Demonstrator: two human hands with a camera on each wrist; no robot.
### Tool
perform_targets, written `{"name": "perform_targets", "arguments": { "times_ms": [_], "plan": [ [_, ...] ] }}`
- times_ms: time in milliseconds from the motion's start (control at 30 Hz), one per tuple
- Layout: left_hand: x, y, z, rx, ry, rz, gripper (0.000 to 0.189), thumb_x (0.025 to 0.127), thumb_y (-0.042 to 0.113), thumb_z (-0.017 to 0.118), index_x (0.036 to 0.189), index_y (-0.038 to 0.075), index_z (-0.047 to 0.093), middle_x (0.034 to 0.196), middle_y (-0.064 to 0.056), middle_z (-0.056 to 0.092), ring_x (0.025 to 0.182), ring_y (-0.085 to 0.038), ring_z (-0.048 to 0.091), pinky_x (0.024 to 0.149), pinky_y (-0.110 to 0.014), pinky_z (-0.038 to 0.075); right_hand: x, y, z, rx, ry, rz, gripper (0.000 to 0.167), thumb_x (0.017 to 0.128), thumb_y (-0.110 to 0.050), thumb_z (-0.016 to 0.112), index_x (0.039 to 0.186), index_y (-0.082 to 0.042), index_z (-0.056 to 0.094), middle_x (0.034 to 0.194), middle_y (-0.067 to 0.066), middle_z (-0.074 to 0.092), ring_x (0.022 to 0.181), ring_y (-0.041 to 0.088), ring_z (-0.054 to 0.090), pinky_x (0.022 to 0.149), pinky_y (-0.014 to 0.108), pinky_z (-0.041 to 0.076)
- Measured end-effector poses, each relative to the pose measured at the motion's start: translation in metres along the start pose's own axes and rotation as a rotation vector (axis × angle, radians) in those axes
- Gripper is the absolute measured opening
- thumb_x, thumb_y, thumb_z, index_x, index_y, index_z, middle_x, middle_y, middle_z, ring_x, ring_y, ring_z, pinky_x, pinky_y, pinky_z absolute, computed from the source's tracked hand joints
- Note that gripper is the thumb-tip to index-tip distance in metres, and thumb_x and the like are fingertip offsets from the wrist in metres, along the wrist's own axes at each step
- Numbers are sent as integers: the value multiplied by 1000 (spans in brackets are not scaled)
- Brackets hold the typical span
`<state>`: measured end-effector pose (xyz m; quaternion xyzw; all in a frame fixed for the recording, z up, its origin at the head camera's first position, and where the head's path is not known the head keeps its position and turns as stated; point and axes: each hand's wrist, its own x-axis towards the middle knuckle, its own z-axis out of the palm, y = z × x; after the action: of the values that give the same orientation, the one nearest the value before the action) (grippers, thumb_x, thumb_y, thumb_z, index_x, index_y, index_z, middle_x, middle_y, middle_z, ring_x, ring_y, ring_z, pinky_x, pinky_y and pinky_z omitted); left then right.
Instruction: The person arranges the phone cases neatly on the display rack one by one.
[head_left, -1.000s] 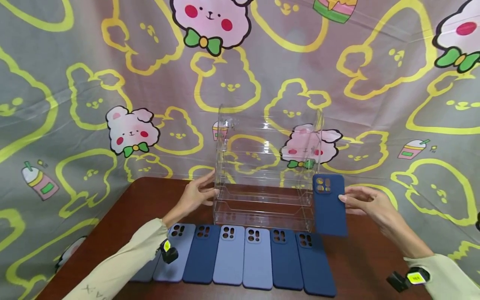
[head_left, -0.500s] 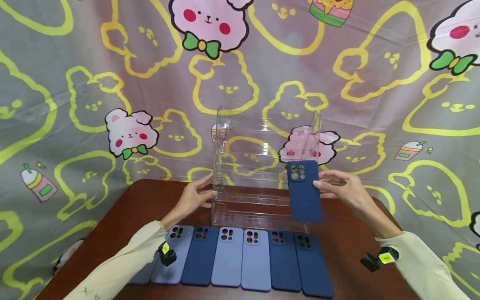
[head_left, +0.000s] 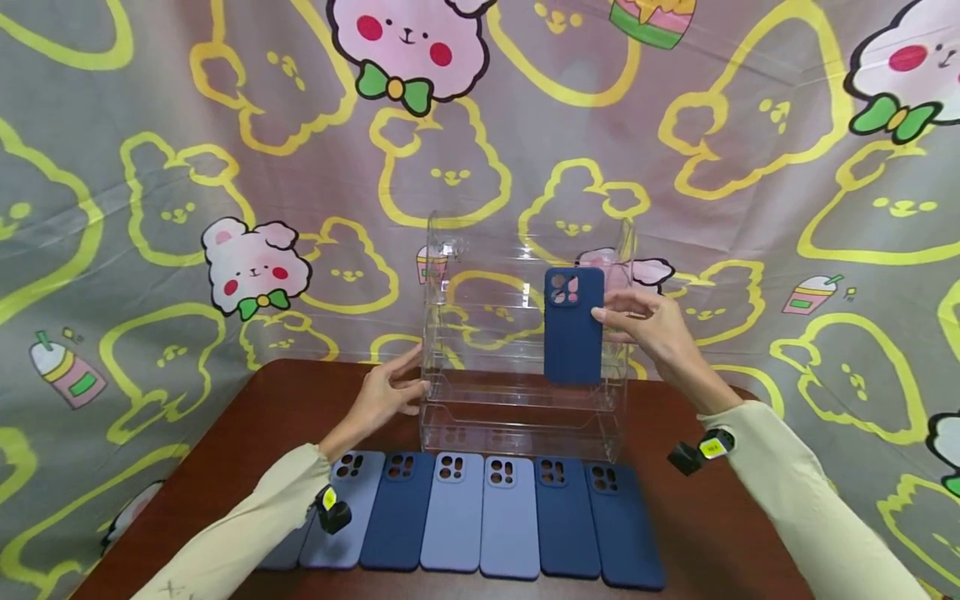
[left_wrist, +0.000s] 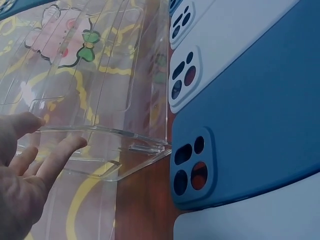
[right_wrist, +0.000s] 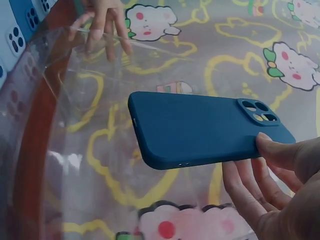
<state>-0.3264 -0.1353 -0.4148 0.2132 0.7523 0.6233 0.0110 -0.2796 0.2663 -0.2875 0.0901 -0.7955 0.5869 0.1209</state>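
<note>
My right hand (head_left: 648,329) pinches a dark blue phone case (head_left: 573,342) by its side edge, thumb on the back face. Held upright, the case overlaps the clear tiered display rack (head_left: 487,392) in the head view. In the right wrist view the same phone case (right_wrist: 195,130) has its camera cutouts near the thumb. My left hand (head_left: 382,396) touches the rack's left side with fairly straight, spread fingers. The left wrist view shows those fingers (left_wrist: 60,157) at the rack's transparent edge. Through the rack's tiers the patterned cloth shows.
Several phone cases lie side by side along the table's front, among them a light blue case (head_left: 510,525) and a dark blue case (head_left: 626,533). Behind the brown table (head_left: 712,492) hangs a patterned cloth (head_left: 315,183). My left forearm crosses over the leftmost cases.
My right hand has carried the dark blue phone case left and upward, from beside the rack to in front of its right half. The left hand stays at the rack's side.
</note>
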Motion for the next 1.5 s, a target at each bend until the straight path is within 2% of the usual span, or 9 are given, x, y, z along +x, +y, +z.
{"name": "perform_targets", "arguments": {
  "times_ms": [167,333,567,867,1000,1133,1300,1400,1500],
  "plan": [
    [-2,-1,-1,32,8,-3,72,100,-5,66,164,9,35,161,-31,38,126,-48,62,75,-41,67,23,-20,7,2,20,-46,41,96,-21,78,126,4,64,94,-9,73,83,7,75,77,29,67],
    [-1,-2,2,32,26,-6,72,100,-4,67,163,12,38,160,-27,42,126,-46,63,74,-39,68,47,-35,12,46,51,-79,36,95,-20,80,122,-1,67,94,-6,73,82,10,77,77,28,67],
    [-5,-6,5,18,7,-22,71,100,-4,67,163,13,38,161,-25,42,126,-46,63,74,-39,68,74,-35,24,170,91,-108,28,94,-9,79,116,2,67,90,-3,74,78,12,76,74,28,67],
    [-3,-2,4,20,11,-12,71,100,-3,67,163,12,38,160,-26,42,126,-46,63,74,-39,67,102,-35,42,186,127,-159,24,93,-7,80,111,3,68,87,-3,73,75,9,75,73,26,66],
    [-1,0,4,7,9,-6,71,100,-3,67,163,12,38,161,-25,42,126,-47,63,75,-40,67,111,-39,53,228,115,-190,20,92,0,78,109,4,68,86,-1,72,74,10,75,74,30,67],
    [-3,0,3,4,-8,-12,70,101,-3,66,163,12,37,161,-25,41,127,-47,61,75,-41,67,117,-36,71,190,128,-232,24,92,0,79,113,7,70,88,1,73,75,9,74,79,38,67],
    [-6,-3,0,19,19,-25,70,100,-4,66,162,11,39,160,-26,42,127,-47,62,73,-41,68,121,-29,98,140,126,-277,32,93,-3,79,119,12,69,99,16,75,79,9,73,83,45,66],
    [-4,-3,0,17,15,-12,70,100,-4,66,162,10,38,160,-27,41,126,-48,61,74,-41,68,122,-28,109,142,135,-294,31,93,-2,79,119,12,69,103,24,73,79,9,72,85,51,65],
    [-3,-3,1,9,7,-4,70,100,-5,66,162,9,38,160,-28,41,126,-49,61,74,-41,68,123,-29,117,150,142,-307,29,93,-1,78,118,12,70,102,25,72,79,10,72,87,54,64]
  ]
}}
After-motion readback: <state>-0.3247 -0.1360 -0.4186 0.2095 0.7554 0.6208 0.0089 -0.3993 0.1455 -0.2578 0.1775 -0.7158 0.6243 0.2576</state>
